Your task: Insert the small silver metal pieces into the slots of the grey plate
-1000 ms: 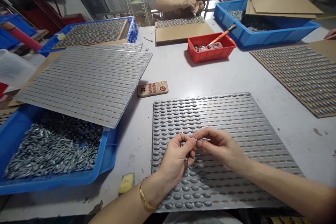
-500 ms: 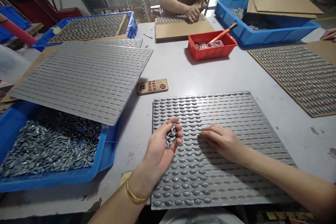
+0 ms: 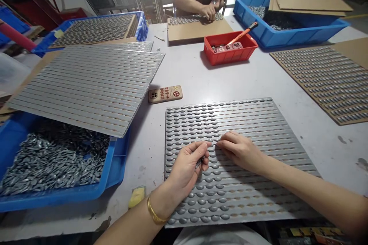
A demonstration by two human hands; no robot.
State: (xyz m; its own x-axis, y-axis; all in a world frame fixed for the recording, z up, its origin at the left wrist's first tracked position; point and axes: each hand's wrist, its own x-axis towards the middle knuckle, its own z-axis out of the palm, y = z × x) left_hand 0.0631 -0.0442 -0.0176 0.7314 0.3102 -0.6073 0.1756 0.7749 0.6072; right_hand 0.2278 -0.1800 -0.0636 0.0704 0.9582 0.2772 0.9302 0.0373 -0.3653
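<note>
Fingers of your left hand [image 3: 186, 170] curl inward, the thumb closing over a small cluster of zinc-grey metal parts [image 3: 200, 162]; only a sliver shows, so you cannot tell the count. Left of this hand, a blue plastic bin [image 3: 115, 172] holds a heap of similar parts, with a ribbed grey sheet [image 3: 86, 88] tilted partly over it. Each part looks small, hard and stiff, light on its own, and its smooth plated surface is likely to slip. Take one along its body between thumb and forefinger pads, not by its tapered end. Beneath both hands, a grey dimpled sheet [image 3: 218, 103] lies flat on the table, its pockets filled in close rows. Your right hand [image 3: 241, 152] rests on these rows, its fingers pressed together and gently bent, holding nothing visible. Beyond, a co-worker's hands [image 3: 208, 11] work at the far edge of the table, near a red plastic tray [image 3: 230, 55]. At far right lies a cardboard-backed board [image 3: 319, 84] with similar rows.
</note>
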